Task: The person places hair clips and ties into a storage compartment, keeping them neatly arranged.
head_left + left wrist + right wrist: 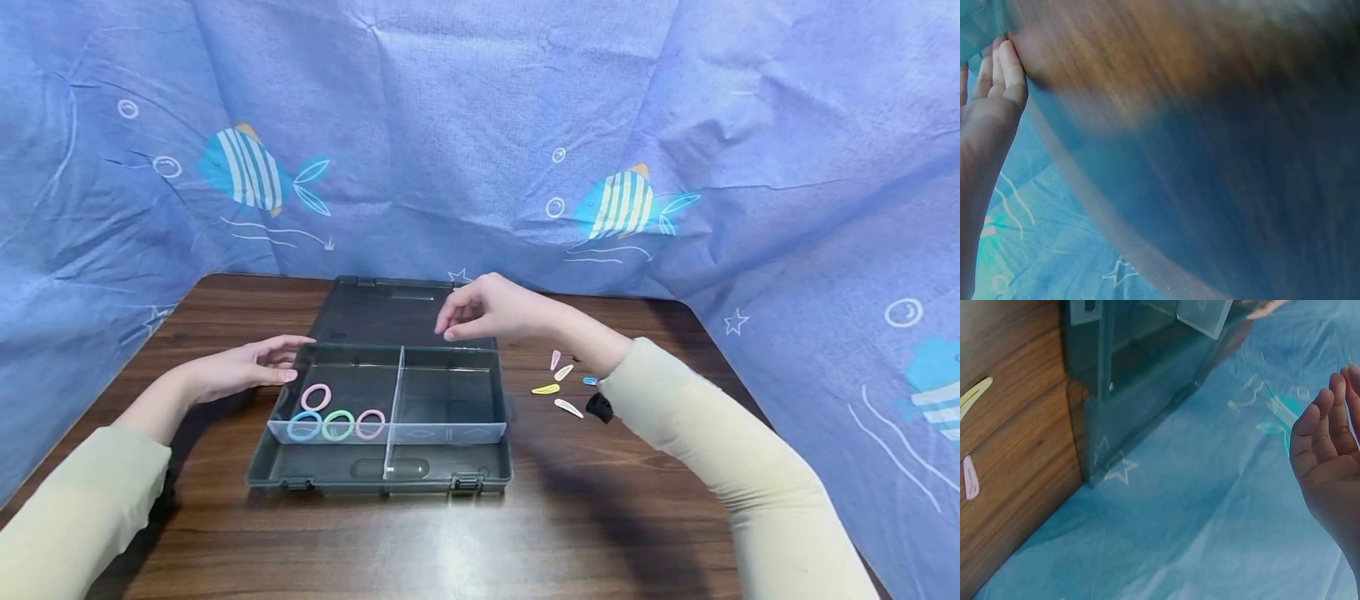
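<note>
A dark translucent storage box (pixel 330 477) stands on the table, its lid (pixel 375 315) laid back behind it. Clear dividers (pixel 457 432) split it into compartments. In the back left compartment are hair ties: a blue one (pixel 290 427), a green one (pixel 325 427) and two pink ones (pixel 303 398). At the box's left wall, my left hand (pixel 243 364) touches the back corner, fingers fairly straight. My right hand (pixel 498 308) hovers over the lid's right part with loosely bent fingers; the right wrist view shows nothing in it.
Right of the box lie small snap hair clips: yellow (pixel 546 389), white (pixel 568 407), pink (pixel 555 360), peach (pixel 564 372) and blue (pixel 590 381). A black clip (pixel 599 407) sits by my right sleeve. A blue fish-print cloth (pixel 465 150) hangs behind the wooden table (pixel 450 550).
</note>
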Demonstrator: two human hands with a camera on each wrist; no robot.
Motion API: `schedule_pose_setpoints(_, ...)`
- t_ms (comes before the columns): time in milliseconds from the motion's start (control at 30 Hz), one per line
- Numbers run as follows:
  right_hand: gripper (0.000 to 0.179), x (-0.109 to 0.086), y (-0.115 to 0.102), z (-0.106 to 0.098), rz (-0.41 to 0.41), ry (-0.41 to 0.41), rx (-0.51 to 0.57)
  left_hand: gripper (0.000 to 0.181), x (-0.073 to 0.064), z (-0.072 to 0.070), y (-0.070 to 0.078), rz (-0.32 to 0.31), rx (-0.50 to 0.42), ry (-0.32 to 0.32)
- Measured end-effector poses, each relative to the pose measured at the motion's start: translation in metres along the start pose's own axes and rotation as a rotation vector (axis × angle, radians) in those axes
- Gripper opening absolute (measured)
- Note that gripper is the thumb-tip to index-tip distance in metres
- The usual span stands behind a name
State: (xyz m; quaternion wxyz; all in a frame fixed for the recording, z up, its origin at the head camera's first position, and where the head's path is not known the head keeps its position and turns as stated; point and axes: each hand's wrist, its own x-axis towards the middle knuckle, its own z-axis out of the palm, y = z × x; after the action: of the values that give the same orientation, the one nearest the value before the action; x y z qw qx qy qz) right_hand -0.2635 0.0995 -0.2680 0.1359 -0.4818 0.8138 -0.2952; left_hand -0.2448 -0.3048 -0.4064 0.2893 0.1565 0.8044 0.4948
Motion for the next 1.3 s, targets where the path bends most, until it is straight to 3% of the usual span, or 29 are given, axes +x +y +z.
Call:
schedule_pose_setpoints(167,0.009,-0.016,0.004,-0.012,-0.016,0.041,0.041,0.064,0.001,0.0,-0.003,0.006,0.005,0.001)
schedule_pose_setpoints(333,0.008,-0.033,0.009,-0.022,-0.001,0.087,0.047,0.063,0.0,0.002,-0.004,0.024,0.051,0.042)
schedule_pose_setpoints(600,0.01,-0.065,0.018,-0.038,0.101,0.196,-0.048,0.065,-0.006,0.01,0.003,0.071,0.179,0.146)
schedule_pose_setpoints(900,0.014,-0.099,0.014,-0.045,0.226,0.302,-0.025,0.063,-0.007,0.016,0.004,0.086,0.227,0.203)
schedule_pose_setpoints(1000,0.015,-0.108,0.024,-0.046,0.249,0.337,-0.032,0.062,-0.008,0.017,0.004,0.1,0.23,0.214)
schedule_pose_setpoints(1300,0.019,-0.135,0.088,-0.046,0.31,0.454,-0.019,0.066,-0.013,0.018,0.003,0.11,0.22,0.211)
